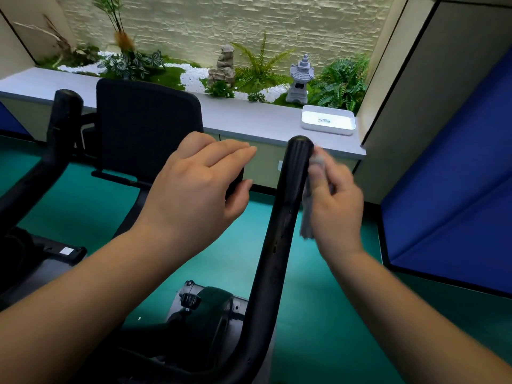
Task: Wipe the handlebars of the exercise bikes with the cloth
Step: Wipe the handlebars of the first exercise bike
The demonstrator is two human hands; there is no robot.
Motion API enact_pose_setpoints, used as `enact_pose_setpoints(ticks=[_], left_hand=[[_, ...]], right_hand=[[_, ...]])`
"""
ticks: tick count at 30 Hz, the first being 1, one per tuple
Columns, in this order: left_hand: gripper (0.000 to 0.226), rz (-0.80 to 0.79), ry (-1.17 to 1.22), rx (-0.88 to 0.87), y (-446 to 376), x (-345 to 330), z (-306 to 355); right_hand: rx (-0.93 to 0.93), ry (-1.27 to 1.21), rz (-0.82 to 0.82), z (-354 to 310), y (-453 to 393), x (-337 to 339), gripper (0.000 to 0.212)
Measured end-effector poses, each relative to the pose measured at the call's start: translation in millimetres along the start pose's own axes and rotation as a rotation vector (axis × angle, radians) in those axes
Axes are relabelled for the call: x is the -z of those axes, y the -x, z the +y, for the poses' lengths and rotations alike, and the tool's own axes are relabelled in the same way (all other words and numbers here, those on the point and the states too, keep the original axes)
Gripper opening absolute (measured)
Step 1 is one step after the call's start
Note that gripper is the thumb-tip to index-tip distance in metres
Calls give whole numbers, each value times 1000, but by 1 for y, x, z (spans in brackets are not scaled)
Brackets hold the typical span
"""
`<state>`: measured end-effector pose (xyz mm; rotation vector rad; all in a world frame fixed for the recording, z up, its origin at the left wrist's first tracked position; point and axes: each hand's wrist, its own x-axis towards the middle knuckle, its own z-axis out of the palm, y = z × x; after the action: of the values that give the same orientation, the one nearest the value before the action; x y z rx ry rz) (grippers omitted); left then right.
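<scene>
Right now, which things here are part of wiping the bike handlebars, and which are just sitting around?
Part of the job:
right handlebar
left handlebar
grey cloth, held in the right hand
left hand, holding nothing

Just lying about:
white tray
stone lantern
bike seat back

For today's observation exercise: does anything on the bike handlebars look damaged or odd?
Yes. The right handlebar has small chips and scuffs along its black grip, beside the grey cloth held by the right hand. Nothing looks spilled or askew.
</scene>
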<state>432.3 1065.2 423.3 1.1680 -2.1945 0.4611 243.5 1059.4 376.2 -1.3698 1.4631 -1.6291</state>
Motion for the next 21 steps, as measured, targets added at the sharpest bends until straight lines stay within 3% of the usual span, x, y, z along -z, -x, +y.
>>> enact_pose_setpoints(ticks=[4,7,11,16,21], left_hand=[[41,-33,-5,-1,3,2,-1],[43,-41,3,-11,2,3,-2],[43,-37,5,-13,3,1,0],[46,-50,23,-9,6,2,-1],[51,-83,29,-7,6,4,-2]], right_hand=[[-8,34,39,13,41,3,34],[221,105,94,-9,22,7,40],[417,202,25,-13,21,3,32],[355,252,-121,-2,63,11,31],[332,296,-64,-26,23,7,35]])
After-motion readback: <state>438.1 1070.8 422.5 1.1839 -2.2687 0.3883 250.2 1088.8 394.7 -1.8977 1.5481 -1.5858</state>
